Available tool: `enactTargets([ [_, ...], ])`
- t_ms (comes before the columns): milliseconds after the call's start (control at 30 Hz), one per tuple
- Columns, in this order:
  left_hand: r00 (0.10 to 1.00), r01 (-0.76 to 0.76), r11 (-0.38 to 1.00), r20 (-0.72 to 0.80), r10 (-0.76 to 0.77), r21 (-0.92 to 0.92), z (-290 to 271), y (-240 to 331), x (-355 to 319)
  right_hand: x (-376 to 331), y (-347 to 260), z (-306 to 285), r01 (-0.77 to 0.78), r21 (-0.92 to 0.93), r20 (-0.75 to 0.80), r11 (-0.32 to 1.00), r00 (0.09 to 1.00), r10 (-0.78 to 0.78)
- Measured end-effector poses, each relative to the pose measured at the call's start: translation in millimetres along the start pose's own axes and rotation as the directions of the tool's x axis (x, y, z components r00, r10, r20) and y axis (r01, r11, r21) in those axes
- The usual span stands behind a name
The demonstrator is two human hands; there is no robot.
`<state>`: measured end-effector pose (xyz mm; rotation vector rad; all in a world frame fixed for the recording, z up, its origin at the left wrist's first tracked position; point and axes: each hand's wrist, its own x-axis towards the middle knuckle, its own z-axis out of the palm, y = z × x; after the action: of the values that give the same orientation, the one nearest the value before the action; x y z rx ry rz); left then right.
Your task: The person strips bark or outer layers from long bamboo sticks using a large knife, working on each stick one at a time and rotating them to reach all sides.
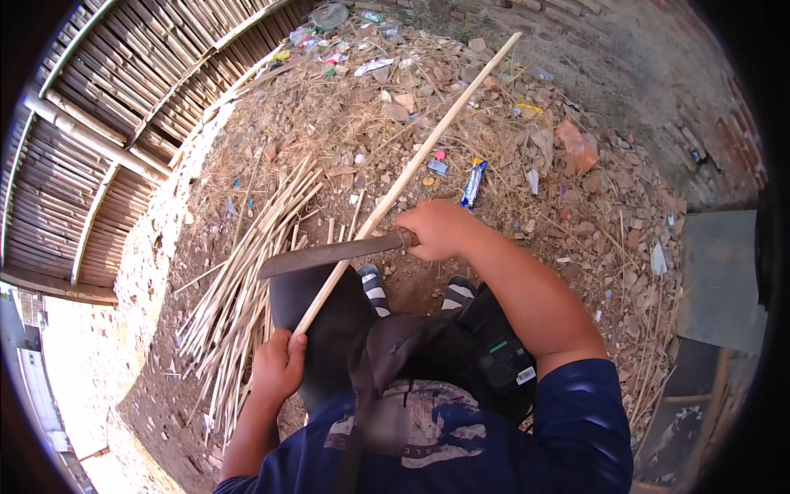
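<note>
My left hand (278, 362) is closed round the near end of a long pale bamboo strip (428, 145), which slants up and away to the right. In my right hand (440, 230) is the handle of a machete (329, 257) with a broad dark blade. The blade points left and crosses the strip over my left knee. Blade and strip look to be touching at the crossing. To the left of my leg lies a loose pile of thin bamboo sticks (239, 305) on the ground.
A bamboo-slat wall (123, 107) curves along the left. A worn brick wall (658, 74) stands at the far right, with a grey panel (720, 280) below it. Rubble, dry straw, a blue wrapper (474, 183) and a broken brick (576, 148) litter the ground.
</note>
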<state>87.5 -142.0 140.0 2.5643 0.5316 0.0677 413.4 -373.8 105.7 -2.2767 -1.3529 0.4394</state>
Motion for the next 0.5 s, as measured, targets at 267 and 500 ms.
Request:
enactTargets([
  [267,1.0,0.005,1.0,-0.021,-0.005,-0.014,3,-2,-3,-12,33,-31,-0.257,0.218,-0.098,0.941,0.954,0.283],
  [500,1.0,-0.015,1.0,-0.025,0.016,0.027,3,3,-4,-6,2,-14,-0.032,-0.013,0.065,0.999,0.997,0.033],
])
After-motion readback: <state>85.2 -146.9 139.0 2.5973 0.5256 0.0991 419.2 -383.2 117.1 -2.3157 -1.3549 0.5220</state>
